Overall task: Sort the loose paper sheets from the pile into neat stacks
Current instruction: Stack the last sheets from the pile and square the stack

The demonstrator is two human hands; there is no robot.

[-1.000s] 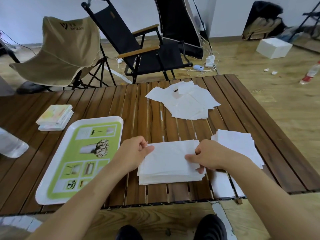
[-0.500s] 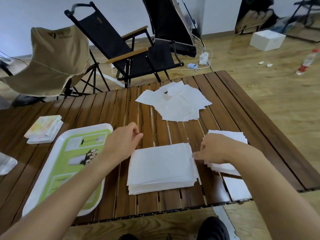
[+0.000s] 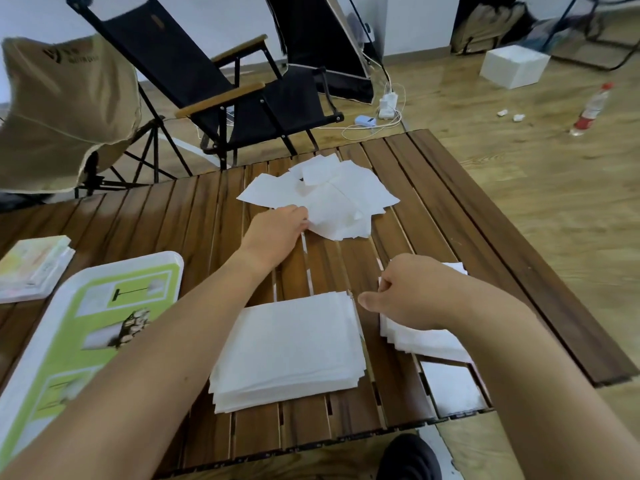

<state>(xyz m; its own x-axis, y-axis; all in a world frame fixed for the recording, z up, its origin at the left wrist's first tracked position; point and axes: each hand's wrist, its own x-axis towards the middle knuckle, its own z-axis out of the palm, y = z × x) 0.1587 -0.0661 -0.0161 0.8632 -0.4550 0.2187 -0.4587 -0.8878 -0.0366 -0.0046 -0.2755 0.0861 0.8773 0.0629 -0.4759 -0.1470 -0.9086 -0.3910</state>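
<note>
left hand (image 3: 277,230) is touching the loose sheet pile (image 3: 339,199) at 12 o'clock, pinch unclear | right hand (image 3: 408,292) is resting loosely curled, empty, on the small stack (image 3: 426,337) at 4 o'clock | tip: should be lifting one sheet by its near corner, not dragging the pile

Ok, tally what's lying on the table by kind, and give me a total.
Neat paper stacks: 2, the centre stack and the right stack
Loose paper pile: 1
Tray: 1
Bundle of booklets: 1
Total: 5
</note>
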